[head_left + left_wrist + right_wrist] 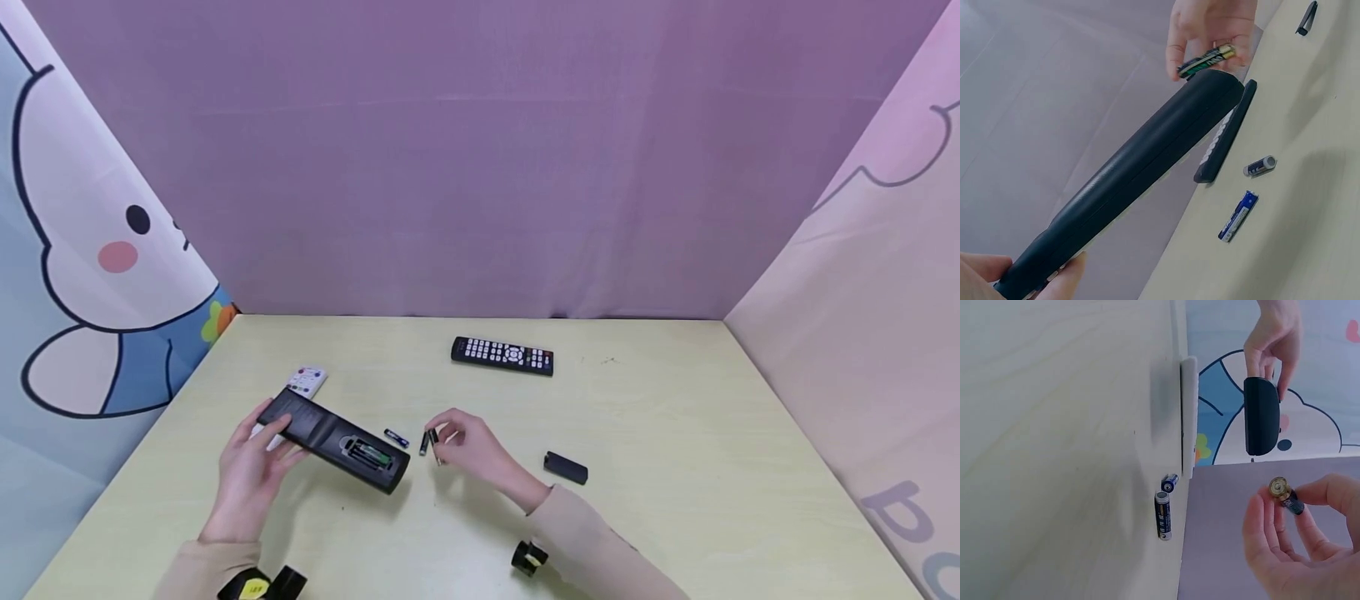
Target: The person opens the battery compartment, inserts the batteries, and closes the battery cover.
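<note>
My left hand grips a black remote control near one end, holding it tilted above the table with its back facing up. Its battery compartment is uncovered, and a green battery shows inside. Between the thumb and fingers of my right hand is a green and gold battery, just beyond the remote's far end. Two dark blue batteries lie on the table below: one battery beside the remote, the other battery close to my right fingers. A black battery cover rests to the right.
Another black remote with white buttons lies farther back on the pale wooden table. Behind my left hand is a white remote, partly hidden. A purple cloth hangs beyond the table's back edge, with printed panels on both sides.
</note>
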`<control>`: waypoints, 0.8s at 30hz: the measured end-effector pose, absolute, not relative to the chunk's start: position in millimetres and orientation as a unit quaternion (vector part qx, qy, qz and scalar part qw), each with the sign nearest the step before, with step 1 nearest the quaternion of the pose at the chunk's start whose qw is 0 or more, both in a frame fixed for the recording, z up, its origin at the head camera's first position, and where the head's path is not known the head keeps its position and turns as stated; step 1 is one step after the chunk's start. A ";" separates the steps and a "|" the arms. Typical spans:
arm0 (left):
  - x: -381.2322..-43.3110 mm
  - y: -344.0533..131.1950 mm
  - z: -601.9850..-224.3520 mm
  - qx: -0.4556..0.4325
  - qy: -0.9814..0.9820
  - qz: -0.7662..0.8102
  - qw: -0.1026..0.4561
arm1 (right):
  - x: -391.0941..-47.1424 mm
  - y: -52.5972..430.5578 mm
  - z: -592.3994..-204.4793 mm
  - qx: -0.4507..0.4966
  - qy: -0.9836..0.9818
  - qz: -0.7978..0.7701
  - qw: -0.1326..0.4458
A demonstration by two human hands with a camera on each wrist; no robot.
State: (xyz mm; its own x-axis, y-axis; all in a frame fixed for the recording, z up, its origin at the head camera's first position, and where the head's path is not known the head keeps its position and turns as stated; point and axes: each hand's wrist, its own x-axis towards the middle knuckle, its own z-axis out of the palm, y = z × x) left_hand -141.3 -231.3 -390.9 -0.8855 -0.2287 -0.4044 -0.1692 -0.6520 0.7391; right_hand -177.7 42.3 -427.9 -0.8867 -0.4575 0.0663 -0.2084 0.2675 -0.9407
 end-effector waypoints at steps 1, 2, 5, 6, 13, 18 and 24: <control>-141.3 -230.5 -390.8 0.238 -0.419 -0.876 0.015 | -177.4 43.0 -427.0 -0.213 0.784 -0.573 0.109; -141.3 -229.7 -390.6 0.237 -0.421 -0.876 0.012 | -177.1 43.6 -426.1 -0.216 0.780 -0.578 0.109; -141.4 -227.0 -390.2 0.233 -0.426 -0.874 0.005 | -173.7 45.1 -419.7 -0.218 0.768 -0.591 0.112; -141.4 -226.1 -390.2 0.231 -0.427 -0.874 0.002 | -171.9 45.6 -416.3 -0.218 0.765 -0.595 0.114; -142.5 -218.3 -389.0 0.224 -0.435 -0.872 -0.009 | -160.0 47.5 -393.1 -0.213 0.747 -0.617 0.123; -143.8 -211.9 -387.2 0.227 -0.440 -0.869 -0.019 | -157.5 47.8 -389.0 -0.207 0.727 -0.641 0.133; -146.3 -204.2 -387.2 0.218 -0.439 -0.872 -0.017 | -156.1 48.9 -389.0 -0.210 0.719 -0.649 0.134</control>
